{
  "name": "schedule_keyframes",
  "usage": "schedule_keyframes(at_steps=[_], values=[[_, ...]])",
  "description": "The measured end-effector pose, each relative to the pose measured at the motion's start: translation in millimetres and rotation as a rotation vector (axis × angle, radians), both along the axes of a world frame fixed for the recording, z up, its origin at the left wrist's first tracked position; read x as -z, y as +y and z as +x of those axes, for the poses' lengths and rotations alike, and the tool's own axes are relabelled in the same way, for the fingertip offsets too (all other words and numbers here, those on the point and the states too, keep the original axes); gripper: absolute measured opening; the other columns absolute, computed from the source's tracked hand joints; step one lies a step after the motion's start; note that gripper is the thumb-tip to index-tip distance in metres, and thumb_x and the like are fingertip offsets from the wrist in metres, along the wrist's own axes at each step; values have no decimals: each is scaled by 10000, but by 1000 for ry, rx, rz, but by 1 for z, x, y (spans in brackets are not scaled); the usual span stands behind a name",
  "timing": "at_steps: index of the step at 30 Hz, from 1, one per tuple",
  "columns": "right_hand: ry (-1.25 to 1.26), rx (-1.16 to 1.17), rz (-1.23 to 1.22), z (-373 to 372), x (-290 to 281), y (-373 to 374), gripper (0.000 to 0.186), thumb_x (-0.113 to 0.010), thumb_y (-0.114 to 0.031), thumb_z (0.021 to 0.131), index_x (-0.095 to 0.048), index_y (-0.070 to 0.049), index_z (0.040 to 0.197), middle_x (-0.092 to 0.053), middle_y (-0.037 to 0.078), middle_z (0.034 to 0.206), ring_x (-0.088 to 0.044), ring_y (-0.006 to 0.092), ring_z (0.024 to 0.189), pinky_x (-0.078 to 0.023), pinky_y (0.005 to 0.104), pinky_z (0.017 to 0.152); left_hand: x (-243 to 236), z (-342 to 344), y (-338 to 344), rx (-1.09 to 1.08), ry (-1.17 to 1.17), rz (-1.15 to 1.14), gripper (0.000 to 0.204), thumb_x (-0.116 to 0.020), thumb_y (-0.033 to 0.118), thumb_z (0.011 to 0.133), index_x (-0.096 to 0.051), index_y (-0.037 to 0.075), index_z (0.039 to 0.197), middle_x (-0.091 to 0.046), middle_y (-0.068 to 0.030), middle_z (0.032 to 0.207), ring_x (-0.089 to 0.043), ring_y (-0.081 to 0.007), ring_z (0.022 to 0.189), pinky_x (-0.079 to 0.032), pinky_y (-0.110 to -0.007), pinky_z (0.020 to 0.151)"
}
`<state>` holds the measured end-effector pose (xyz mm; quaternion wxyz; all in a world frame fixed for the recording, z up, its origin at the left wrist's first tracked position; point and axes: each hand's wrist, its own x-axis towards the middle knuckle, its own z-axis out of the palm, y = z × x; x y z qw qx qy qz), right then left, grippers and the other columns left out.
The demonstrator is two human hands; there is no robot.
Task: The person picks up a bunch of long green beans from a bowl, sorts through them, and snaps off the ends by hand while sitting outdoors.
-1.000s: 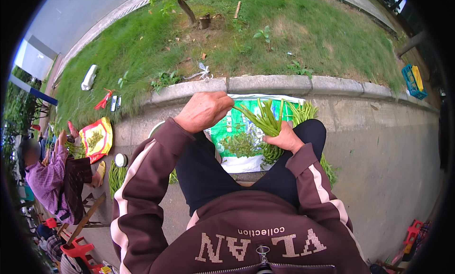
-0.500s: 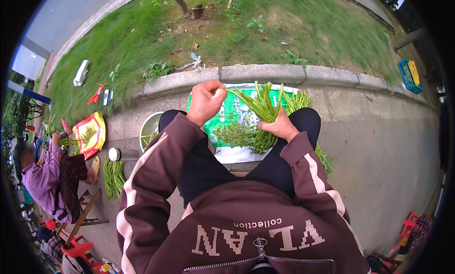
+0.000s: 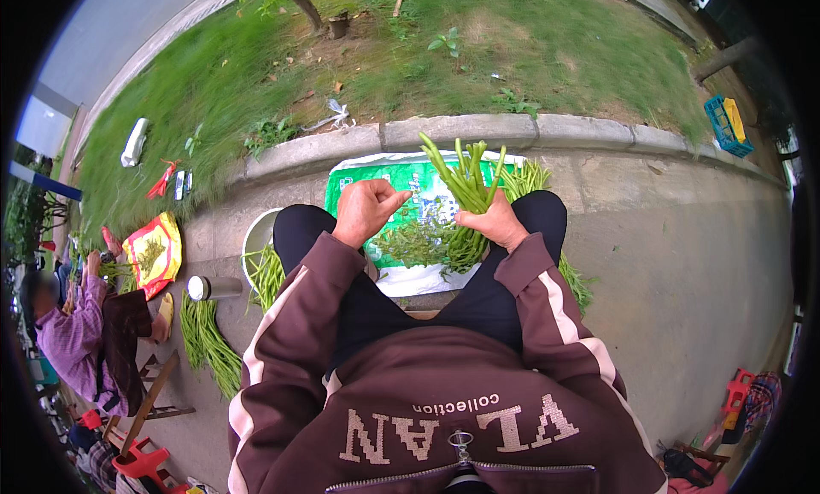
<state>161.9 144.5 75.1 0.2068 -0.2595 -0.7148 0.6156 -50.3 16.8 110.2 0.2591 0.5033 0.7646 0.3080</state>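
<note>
Above printed sack point(image 3: 420, 178) | right hand point(image 3: 497, 224) holds stems point(image 3: 466, 179) | jacket point(image 3: 453, 366) lettered

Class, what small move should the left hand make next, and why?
Probably bring the left hand to the stems: the right hand grips them, their upper ends free, and the left, fingers curled, is apart from them; whether it pinches anything is unclear.

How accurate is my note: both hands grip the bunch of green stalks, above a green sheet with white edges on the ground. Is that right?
Not quite: in the head view only the right hand grips the bunch of green stalks; the left hand is apart from it. The green sheet with white edges lies below, as you say.
</note>
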Motion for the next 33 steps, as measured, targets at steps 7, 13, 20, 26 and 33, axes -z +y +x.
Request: schedule_keyframes(at_steps=[7,13,20,26,33], values=[[-100,3,291,-8,-11,-12,210,-648,-84,694,-631,-12,890,-655,88,751,-614,136,692,-478,283,639,-40,4,6,-206,10,579,80,-630,43,781,-638,37,860,-606,-56,737,-531,-103,543,-424,-243,507],[-100,-35,224,-13,13,-14,208,-644,-84,667,-612,1,854,-649,108,747,-612,156,680,-480,296,653,-83,19,28,267,356,663,132,-660,44,753,-639,55,883,-613,-49,763,-569,-188,649,-449,-279,575],[-62,-53,284,-14,26,-12,226,-656,-89,632,-601,13,826,-632,138,716,-625,220,671,-479,326,647,-88,39,50,702,914,436,272,-531,177,745,-589,128,1006,-595,7,919,-532,-176,873,-410,-307,760],[-70,-53,297,-12,17,-12,214,-658,-92,627,-591,18,797,-626,141,700,-614,237,647,-477,324,629,-96,33,54,796,1127,306,93,-526,170,716,-544,114,788,-532,-6,750,-516,-165,792,-398,-295,700],[-27,-66,258,-11,17,-10,175,-651,-77,649,-579,13,780,-615,113,683,-590,156,638,-465,305,611,-110,46,49,877,1041,478,67,-544,165,683,-533,101,696,-478,-14,712,-481,-168,761,-377,-293,700]])
